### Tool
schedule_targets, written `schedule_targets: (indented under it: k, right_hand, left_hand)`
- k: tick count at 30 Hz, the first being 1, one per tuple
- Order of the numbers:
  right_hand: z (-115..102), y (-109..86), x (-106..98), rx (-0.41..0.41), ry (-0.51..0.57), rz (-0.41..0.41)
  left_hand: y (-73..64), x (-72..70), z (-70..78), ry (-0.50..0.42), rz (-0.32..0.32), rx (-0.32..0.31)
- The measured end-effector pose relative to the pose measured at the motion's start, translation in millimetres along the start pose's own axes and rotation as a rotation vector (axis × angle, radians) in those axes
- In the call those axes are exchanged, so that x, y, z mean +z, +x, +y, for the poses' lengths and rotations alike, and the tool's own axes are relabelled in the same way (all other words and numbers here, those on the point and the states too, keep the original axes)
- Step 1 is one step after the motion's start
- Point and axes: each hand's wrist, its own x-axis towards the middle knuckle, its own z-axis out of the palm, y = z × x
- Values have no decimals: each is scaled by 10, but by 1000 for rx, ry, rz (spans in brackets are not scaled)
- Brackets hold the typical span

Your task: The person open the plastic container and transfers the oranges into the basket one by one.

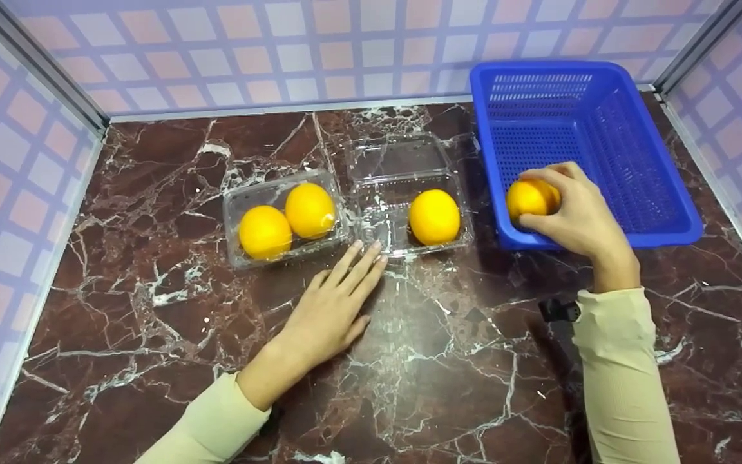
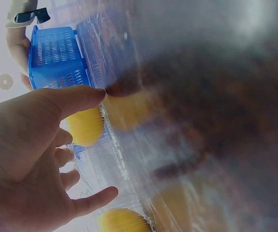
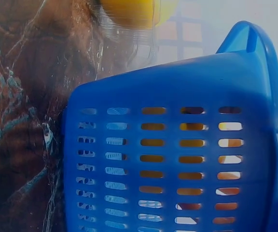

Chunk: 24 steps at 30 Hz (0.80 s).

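- Our right hand (image 1: 580, 209) has its thumb and fingers curled round an orange (image 1: 525, 196); our left hand (image 1: 329, 309) holds nothing, its fingers extended.
- We find the gripped orange inside the blue basket (image 1: 667, 240), by that basket's near left corner.
- The basket stands toward the far right corner of the worktop (image 1: 435, 367).
- Left of it sits a clear open container (image 1: 377, 222), its lid (image 1: 397, 160) folded back toward the worktop's far edge.
- One loose orange (image 1: 434, 217) lies in this container, against its right side.
- Our left fingertips lie at the container's near left corner; we cannot tell whether they touch it.
- Just beside, toward the worktop's left edge, a second clear container (image 1: 261, 193) carries a pair of oranges (image 1: 265, 232).
- Checked walls (image 1: 319, 55) rise along the worktop's far, left and right edges.
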Motion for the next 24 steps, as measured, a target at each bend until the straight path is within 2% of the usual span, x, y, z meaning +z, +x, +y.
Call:
schedule_targets:
  k: [12, 24]
  right_hand:
    - [-12, 46, -10, 2, -44, -93]
    - [9, 43, -11, 12, -71, -136]
  left_hand:
    - [1, -5, 1, 2, 17, 4]
    - [0, 4, 7, -14, 20, 3]
